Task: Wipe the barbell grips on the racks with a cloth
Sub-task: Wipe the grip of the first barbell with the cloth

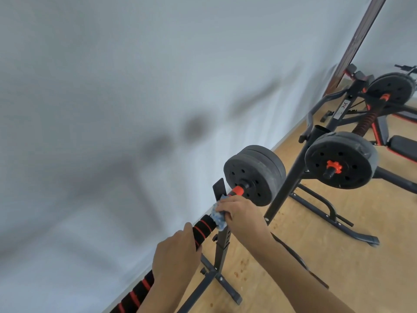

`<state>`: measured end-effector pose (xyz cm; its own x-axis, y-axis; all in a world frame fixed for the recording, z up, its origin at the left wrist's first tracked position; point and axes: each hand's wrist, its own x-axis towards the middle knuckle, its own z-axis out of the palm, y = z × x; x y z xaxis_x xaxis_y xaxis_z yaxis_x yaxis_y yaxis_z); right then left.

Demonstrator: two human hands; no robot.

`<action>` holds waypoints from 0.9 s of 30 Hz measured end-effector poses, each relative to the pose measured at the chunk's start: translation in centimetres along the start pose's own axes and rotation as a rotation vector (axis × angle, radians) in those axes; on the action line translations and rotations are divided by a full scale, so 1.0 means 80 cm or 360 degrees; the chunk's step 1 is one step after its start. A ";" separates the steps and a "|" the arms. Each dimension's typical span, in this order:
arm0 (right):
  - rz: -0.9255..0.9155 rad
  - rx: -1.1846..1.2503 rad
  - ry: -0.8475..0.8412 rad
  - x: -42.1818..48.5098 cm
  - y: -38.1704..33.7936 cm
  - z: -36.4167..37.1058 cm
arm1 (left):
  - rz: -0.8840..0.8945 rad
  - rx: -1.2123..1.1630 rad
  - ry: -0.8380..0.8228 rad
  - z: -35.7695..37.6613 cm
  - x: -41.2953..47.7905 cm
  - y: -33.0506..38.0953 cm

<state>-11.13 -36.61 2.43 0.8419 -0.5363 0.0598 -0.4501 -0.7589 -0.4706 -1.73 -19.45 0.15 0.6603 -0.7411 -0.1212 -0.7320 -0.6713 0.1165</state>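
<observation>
Right hand [239,213] clutches the blue cloth [218,219] round the barbell grip [203,229] (left hand [176,256] grasps it lower)

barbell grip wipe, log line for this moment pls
left hand holds foam grip | right hand presses blue cloth on bar at rack

Black rack [222,242] on wooden floor [293,267] carries barbell [203,227]

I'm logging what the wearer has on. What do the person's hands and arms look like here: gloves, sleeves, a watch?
Both arms are bare as far as the frame shows: no sleeves in view. The left hand and right hand wear no gloves, and no watch, ring or band shows.
</observation>
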 end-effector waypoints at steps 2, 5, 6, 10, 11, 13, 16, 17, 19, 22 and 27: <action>0.0027 0.0077 -0.0045 0.003 0.004 0.000 | -0.0003 -0.0020 0.0009 -0.001 0.000 0.001; 0.0162 0.0103 -0.0004 0.016 0.039 -0.018 | -0.0013 -0.0034 0.0040 -0.006 -0.004 0.001; 0.0221 0.0093 0.0026 0.022 0.052 -0.024 | -0.0015 -0.0033 0.0063 -0.007 -0.007 0.001; 0.0388 -0.0012 0.0033 0.035 0.061 -0.038 | -0.0008 -0.0002 0.0083 -0.010 -0.011 0.001; 0.0405 -0.0004 0.0051 0.034 0.055 -0.038 | -0.0015 0.0009 0.0075 -0.009 -0.010 0.001; 0.0376 0.0047 0.0111 0.024 0.038 -0.037 | -0.0023 0.0019 0.0098 -0.007 -0.010 0.000; 0.0198 -0.0031 0.0012 0.008 0.005 -0.026 | -0.0009 0.0054 0.0128 -0.001 -0.010 -0.001; 0.0134 -0.0061 -0.0036 0.004 -0.005 -0.022 | 0.0006 0.0078 0.0135 0.001 -0.010 -0.003; 0.0077 -0.0064 -0.0111 -0.007 -0.023 -0.022 | 0.0034 0.0104 0.0156 0.003 -0.012 -0.008; 0.0072 -0.0008 -0.0094 -0.049 -0.017 -0.045 | 0.0045 -0.0007 0.0201 0.003 -0.012 -0.016; 0.0327 0.0231 0.0289 -0.166 0.078 -0.095 | 0.0264 -0.0079 0.0620 0.018 -0.034 -0.002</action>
<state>-27.39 -37.07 5.41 0.6648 -0.7402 0.1006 -0.5471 -0.5741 -0.6092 -3.67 -17.31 -0.92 0.5551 -0.7819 0.2837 -0.8311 -0.5351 0.1515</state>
